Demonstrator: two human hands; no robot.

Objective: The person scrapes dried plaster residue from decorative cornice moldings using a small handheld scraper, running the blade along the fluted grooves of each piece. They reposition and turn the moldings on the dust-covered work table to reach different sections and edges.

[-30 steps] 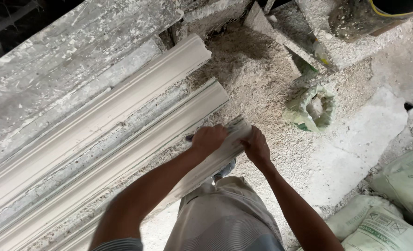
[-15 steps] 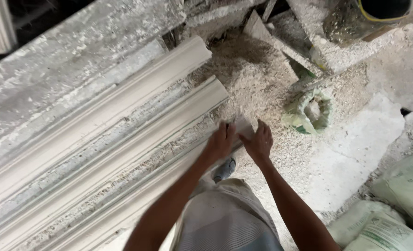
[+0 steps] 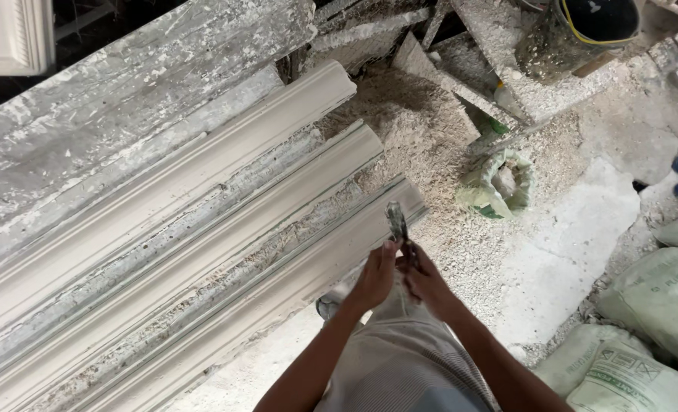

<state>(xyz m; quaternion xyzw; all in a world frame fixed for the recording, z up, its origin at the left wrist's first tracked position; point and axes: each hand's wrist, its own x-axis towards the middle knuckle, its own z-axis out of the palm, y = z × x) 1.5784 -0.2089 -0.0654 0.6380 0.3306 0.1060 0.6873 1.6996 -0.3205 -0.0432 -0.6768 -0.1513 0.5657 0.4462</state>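
Both hands meet in front of me on a small metal hand tool (image 3: pixel 397 223) that stands upright, its dusty blade pointing away. My left hand (image 3: pixel 377 273) grips the tool from the left and my right hand (image 3: pixel 425 281) from the right. They hover just off the near end of the closest of three long white plaster cornice mouldings (image 3: pixel 278 282), which lie side by side on a plaster-caked bench. The hands do not touch the moulding.
A rough plaster-crusted slab (image 3: pixel 125 114) runs along the far side of the mouldings. Crumbled plaster litters the floor, with an open green sack (image 3: pixel 499 183), a black bucket (image 3: pixel 595 23), and filled sacks (image 3: pixel 644 336) at the right. My foot shows beneath my hands.
My hands have lifted off the end of the nearest moulding and drawn back toward me. They now hold the metal tool upright, and the view has shifted slightly.
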